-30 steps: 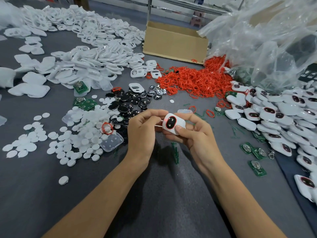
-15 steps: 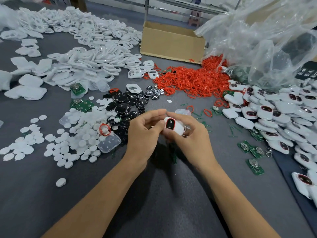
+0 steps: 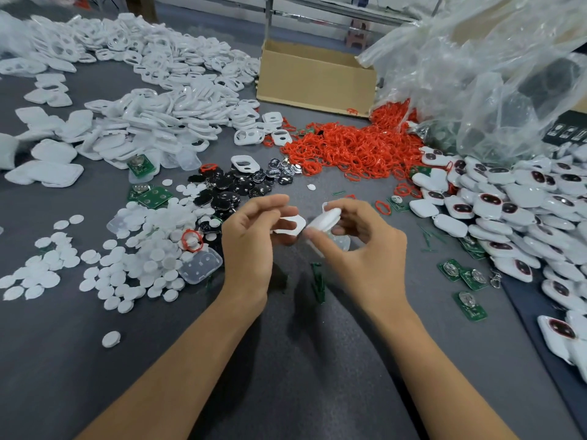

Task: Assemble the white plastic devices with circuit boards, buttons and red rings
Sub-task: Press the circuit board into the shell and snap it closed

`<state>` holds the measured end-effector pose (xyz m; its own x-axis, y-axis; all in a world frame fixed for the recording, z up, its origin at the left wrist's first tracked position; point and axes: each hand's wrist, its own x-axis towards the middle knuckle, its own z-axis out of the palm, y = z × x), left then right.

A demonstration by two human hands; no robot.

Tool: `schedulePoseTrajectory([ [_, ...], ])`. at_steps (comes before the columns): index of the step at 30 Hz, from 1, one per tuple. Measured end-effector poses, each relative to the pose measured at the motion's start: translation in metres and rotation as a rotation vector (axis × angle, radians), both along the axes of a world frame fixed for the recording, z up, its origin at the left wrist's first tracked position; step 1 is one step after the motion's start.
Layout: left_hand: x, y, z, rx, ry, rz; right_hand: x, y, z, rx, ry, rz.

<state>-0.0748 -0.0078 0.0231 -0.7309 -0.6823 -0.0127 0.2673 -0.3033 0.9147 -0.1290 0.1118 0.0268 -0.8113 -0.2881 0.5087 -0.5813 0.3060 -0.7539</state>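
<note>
Presently grips white device (image 3: 324,219) edge-on between thumb and fingers of right hand (image 3: 365,252); pinches separate white plastic piece (image 3: 289,225) in left hand (image 3: 251,239), just beside it. Holds both above grey table (image 3: 286,392), somewhat blurred. Notes black buttons (image 3: 228,188) and red rings (image 3: 355,150) pile beyond, circuit boards (image 3: 449,269) and heap of finished devices (image 3: 508,214) at right.

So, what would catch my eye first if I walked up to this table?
Most likely the bright heap of red rings at the middle back, just in front of the cardboard box. Next come the sprawl of white shells at the back left and the pile of finished white devices along the right edge. In the centre, the left hand holds a white piece and the right hand another white part.
</note>
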Motion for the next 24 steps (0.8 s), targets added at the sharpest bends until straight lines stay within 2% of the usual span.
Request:
schedulePoseTrajectory([
  [3,0.001,-0.001,0.002,0.023,0.017,0.038,0.006,-0.004,0.001,-0.054,0.054,0.021],
  [8,0.001,-0.001,0.004,0.020,0.022,0.053,0.011,-0.009,-0.004,0.108,0.192,0.048],
  [13,0.001,0.001,0.003,0.028,0.022,0.029,0.009,-0.008,-0.005,0.141,0.147,0.021],
  [16,0.000,0.001,0.002,0.030,0.010,0.006,0.005,-0.007,-0.005,0.135,0.029,0.034],
  [18,0.000,0.001,0.002,0.020,-0.005,0.002,0.002,-0.006,-0.005,0.077,-0.126,0.052],
  [21,0.000,0.000,0.001,0.013,-0.011,0.004,0.000,-0.005,-0.004,-0.137,-0.430,0.178],
  [24,0.001,0.000,0.001,0.016,-0.012,0.001,0.000,-0.005,0.000,-0.303,-0.608,0.284],
])
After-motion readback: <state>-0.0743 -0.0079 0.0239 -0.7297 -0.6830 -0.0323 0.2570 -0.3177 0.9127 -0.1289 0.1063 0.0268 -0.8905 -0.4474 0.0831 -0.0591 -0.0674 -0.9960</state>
